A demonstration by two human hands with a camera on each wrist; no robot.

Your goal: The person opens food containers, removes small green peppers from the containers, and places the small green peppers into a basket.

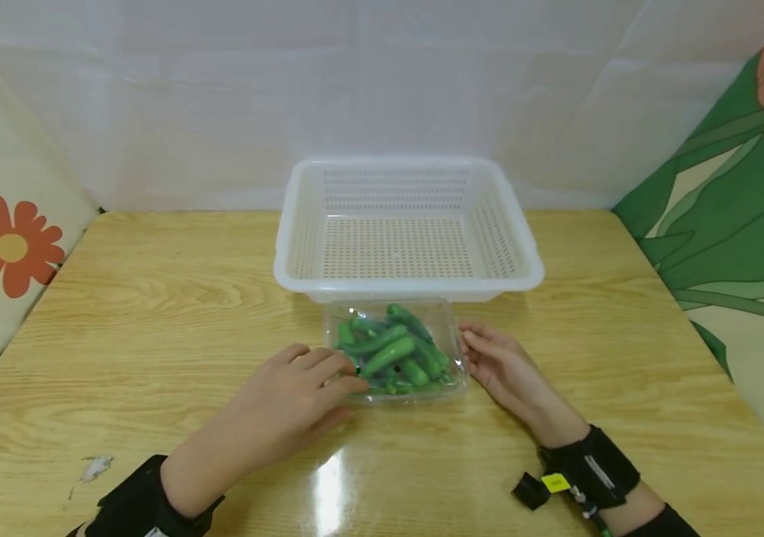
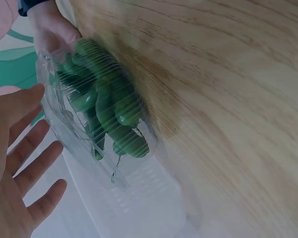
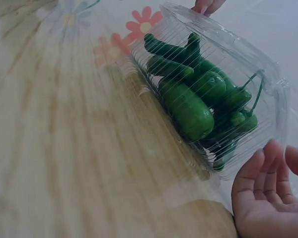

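A clear plastic clamshell box of green peppers sits on the table in front of the basket. Its ribbed side and rim show in both wrist views. My left hand is at the box's left front corner; in the left wrist view its fingers are spread beside the rim. On the other side is my right hand, fingertips close to the right edge. The right wrist view shows that hand's fingers slightly bent and the thumb apart from them; whether they touch the plastic is unclear.
Behind the box stands a white perforated plastic basket with nothing in it. The wooden table meets a white sheet at the back and flower-patterned panels at left and right. A worn patch marks the table's left front.
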